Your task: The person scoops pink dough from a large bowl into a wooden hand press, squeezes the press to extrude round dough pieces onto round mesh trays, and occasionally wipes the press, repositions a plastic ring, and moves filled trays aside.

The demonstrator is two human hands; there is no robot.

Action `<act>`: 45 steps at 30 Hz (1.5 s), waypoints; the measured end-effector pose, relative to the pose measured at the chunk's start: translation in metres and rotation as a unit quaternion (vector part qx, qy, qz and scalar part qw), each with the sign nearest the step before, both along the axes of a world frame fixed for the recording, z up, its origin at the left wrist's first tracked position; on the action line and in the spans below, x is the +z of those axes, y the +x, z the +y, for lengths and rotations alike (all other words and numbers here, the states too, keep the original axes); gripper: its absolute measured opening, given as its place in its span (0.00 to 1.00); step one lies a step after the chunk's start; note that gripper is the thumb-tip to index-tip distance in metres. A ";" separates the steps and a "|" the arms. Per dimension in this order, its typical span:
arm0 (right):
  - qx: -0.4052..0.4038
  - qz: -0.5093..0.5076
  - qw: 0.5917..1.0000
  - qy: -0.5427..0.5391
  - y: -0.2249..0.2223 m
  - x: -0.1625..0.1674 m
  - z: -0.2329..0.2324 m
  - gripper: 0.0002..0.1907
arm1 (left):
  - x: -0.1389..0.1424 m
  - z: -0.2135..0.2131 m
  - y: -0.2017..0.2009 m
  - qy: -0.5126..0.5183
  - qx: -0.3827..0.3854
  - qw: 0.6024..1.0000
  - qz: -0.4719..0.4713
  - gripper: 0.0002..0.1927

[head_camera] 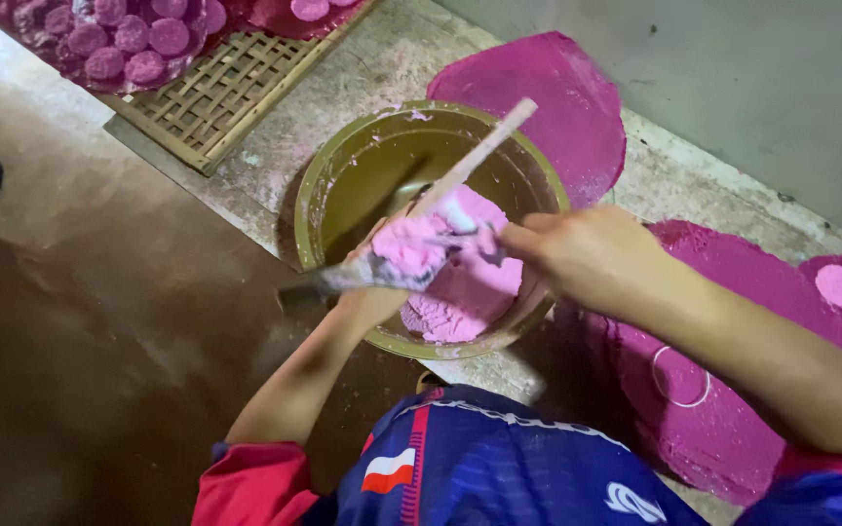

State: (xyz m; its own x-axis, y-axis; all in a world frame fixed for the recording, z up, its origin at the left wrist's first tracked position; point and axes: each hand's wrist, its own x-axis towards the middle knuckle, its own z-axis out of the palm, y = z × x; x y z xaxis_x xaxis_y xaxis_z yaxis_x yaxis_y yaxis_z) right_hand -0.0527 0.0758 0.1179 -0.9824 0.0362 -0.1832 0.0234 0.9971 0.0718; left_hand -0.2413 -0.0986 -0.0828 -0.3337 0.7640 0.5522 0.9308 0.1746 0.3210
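- The green bowl point(343, 175) sits on the dusty floor, and everything here is told from that bowl.
- A lump of pink paste point(460, 278) lies inside the bowl, on the side nearest the person.
- A long stick point(479, 151) slants over the bowl. Its top end points up past the far rim, and its low end comes down over the near rim, thick with pink paste.
- The left hand point(367, 292) is at the near rim, under the low end of the stick. It looks closed around that end, but the paste covers the fingers, so I cannot tell for sure.
- The right hand point(587, 253) is over the bowl's right rim. Its fingers are curled in and touch the paste on the stick.
- The right hand is nearer to the paste in the bowl.
- Beyond the bowl lies a woven tray point(221, 93) with pink round cakes point(133, 39).
- The tray is cut off at the top edge. The stick's low end is blurry.
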 end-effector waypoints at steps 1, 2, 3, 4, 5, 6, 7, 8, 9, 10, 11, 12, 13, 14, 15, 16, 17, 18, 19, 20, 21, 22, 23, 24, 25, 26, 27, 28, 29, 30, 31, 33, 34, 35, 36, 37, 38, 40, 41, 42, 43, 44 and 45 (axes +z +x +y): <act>0.032 0.026 0.999 0.001 -0.002 0.001 -0.001 0.19 | 0.006 0.000 0.002 0.019 -0.014 0.995 -0.097 0.28; 0.065 0.054 0.996 0.005 -0.004 0.000 -0.003 0.17 | 0.012 0.001 0.002 0.040 -0.028 0.981 -0.189 0.28; 0.095 0.083 0.992 0.008 -0.007 0.001 -0.004 0.16 | 0.018 0.002 0.001 0.022 -0.012 0.984 -0.177 0.27; 0.061 0.057 0.997 -0.004 -0.009 0.002 -0.004 0.16 | 0.024 0.000 0.001 0.003 0.004 0.986 -0.165 0.25; 0.028 0.032 0.999 -0.018 -0.012 0.003 -0.004 0.17 | 0.030 -0.001 -0.001 -0.017 0.023 0.988 -0.152 0.24; -0.006 0.005 0.999 -0.032 -0.014 0.006 -0.005 0.18 | 0.035 0.000 -0.002 -0.025 0.034 0.987 -0.157 0.25; 0.004 0.023 1.000 -0.006 -0.018 0.008 -0.008 0.17 | 0.040 0.001 -0.002 -0.030 0.046 0.986 -0.160 0.27; 0.014 0.042 0.999 0.022 -0.022 0.010 -0.010 0.16 | 0.042 0.001 0.000 -0.034 0.057 0.984 -0.163 0.29; 0.023 0.057 0.997 0.046 -0.024 0.012 -0.013 0.16 | 0.043 0.002 0.002 -0.041 0.068 0.982 -0.170 0.31; 0.056 0.044 0.993 0.095 -0.029 0.007 -0.024 0.14 | 0.042 0.001 0.006 -0.055 0.082 0.979 -0.180 0.33; 0.089 0.034 0.985 0.145 -0.037 -0.002 -0.042 0.12 | 0.039 0.000 0.011 -0.067 0.096 0.975 -0.189 0.35; 0.120 0.027 0.972 0.201 -0.042 -0.009 -0.053 0.12 | 0.035 0.001 0.016 -0.054 0.079 0.982 -0.165 0.37; 0.124 0.040 0.976 0.173 -0.041 -0.016 -0.055 0.13 | 0.029 0.000 0.020 -0.042 0.063 0.987 -0.139 0.38; 0.126 0.054 0.981 0.140 -0.039 -0.025 -0.058 0.14 | 0.023 -0.002 0.021 -0.034 0.047 0.992 -0.112 0.39; 0.128 0.068 0.983 0.112 -0.035 -0.031 -0.055 0.15 | 0.018 -0.002 0.020 -0.059 0.067 0.979 -0.185 0.37; 0.117 0.071 0.985 0.101 -0.028 -0.034 -0.047 0.15 | 0.013 -0.003 0.015 -0.083 0.086 0.959 -0.256 0.35; 0.104 0.071 0.988 0.086 -0.016 -0.035 -0.037 0.15 | 0.009 -0.004 0.011 -0.111 0.104 0.933 -0.327 0.34; 0.081 0.091 0.990 0.071 -0.001 -0.030 -0.024 0.19 | 0.007 -0.006 0.000 -0.102 0.076 0.959 -0.255 0.26; 0.057 0.111 0.991 0.058 0.013 -0.022 -0.012 0.22 | 0.009 -0.007 -0.014 -0.092 0.046 0.978 -0.181 0.18; 0.052 0.102 0.989 0.092 0.019 -0.016 -0.007 0.19 | 0.010 -0.009 -0.022 -0.082 0.016 0.991 -0.107 0.10; 0.049 0.097 0.985 0.130 0.019 -0.009 -0.002 0.15 | 0.013 -0.011 -0.025 -0.057 0.017 0.995 -0.078 0.16; 0.044 0.094 0.980 0.170 0.018 0.000 0.003 0.11 | 0.017 -0.012 -0.026 -0.030 0.017 0.998 -0.046 0.22; 0.068 0.110 0.978 0.165 0.015 0.008 0.006 0.12 | 0.021 -0.013 -0.025 -0.009 0.015 1.000 -0.017 0.29; 0.094 0.121 0.976 0.157 0.009 0.013 0.004 0.12 | 0.025 -0.014 -0.019 -0.076 0.038 0.993 -0.087 0.34; 0.122 0.133 0.971 0.154 0.003 0.018 0.002 0.12 | 0.029 -0.008 -0.015 -0.135 0.063 0.976 -0.156 0.39; 0.136 0.137 0.970 0.149 -0.005 0.018 -0.004 0.11 | 0.032 -0.004 -0.010 -0.192 0.088 0.952 -0.220 0.44; 0.148 0.139 0.969 0.142 -0.016 0.010 -0.015 0.10 | 0.034 0.000 -0.003 -0.185 0.050 0.962 -0.197 0.36; 0.160 0.141 0.968 0.133 -0.025 0.002 -0.025 0.09 | 0.034 0.005 0.005 -0.179 0.012 0.968 -0.173 0.28; 0.176 0.106 0.961 0.185 -0.028 -0.007 -0.039 0.10 | 0.033 0.008 0.012 -0.171 -0.026 0.974 -0.149 0.21; 0.192 0.073 0.950 0.237 -0.030 -0.013 -0.047 0.12 | 0.030 0.008 0.018 -0.136 -0.037 0.974 -0.175 0.26; 0.177 0.051 0.964 0.190 -0.031 -0.014 -0.047 0.11 | 0.028 0.008 0.021 -0.102 -0.049 0.974 -0.198 0.30; 0.147 -0.001 0.985 0.092 -0.021 -0.010 -0.044 0.11 | 0.025 0.002 0.021 -0.141 -0.015 0.962 -0.235 0.30; 0.128 0.027 0.988 0.076 -0.013 -0.003 -0.037 0.11 | 0.024 -0.002 0.016 -0.216 0.031 0.945 -0.243 0.25; 0.110 0.056 0.990 0.062 -0.004 0.008 -0.028 0.12 | 0.026 -0.004 0.010 -0.287 0.077 0.922 -0.249 0.20; 0.070 0.010 0.994 0.085 0.005 0.018 -0.019 0.11 | 0.028 -0.008 0.003 -0.166 0.042 0.962 -0.212 0.22; 0.029 -0.035 0.994 0.104 0.012 0.025 -0.014 0.09 | 0.032 -0.014 -0.005 -0.046 0.005 0.984 -0.171 0.24; 0.051 -0.002 0.993 0.106 0.011 0.025 -0.014 0.12 | 0.035 -0.017 -0.008 0.078 -0.032 0.988 -0.127 0.27; 0.092 0.070 0.986 0.117 0.004 0.020 -0.018 0.17 | 0.041 -0.016 -0.008 0.040 -0.026 0.990 -0.136 0.32; 0.103 0.076 0.981 0.146 -0.004 0.009 -0.028 0.14 | 0.043 -0.015 -0.004 0.014 -0.023 0.989 -0.144 0.34; 0.114 0.082 0.974 0.177 -0.016 -0.004 -0.037 0.11 | 0.044 -0.012 0.002 -0.008 -0.014 0.989 -0.146 0.34; 0.125 0.055 0.969 0.204 -0.025 -0.015 -0.047 0.10 | 0.045 -0.008 0.007 -0.025 -0.005 0.989 -0.144 0.35; 0.136 0.028 0.963 0.232 -0.029 -0.021 -0.054 0.10 | 0.045 -0.003 0.010 -0.042 0.003 0.989 -0.143 0.35; 0.144 0.023 0.966 0.214 -0.031 -0.024 -0.055 0.10 | 0.045 -0.002 0.013 -0.025 0.001 0.993 -0.117 0.34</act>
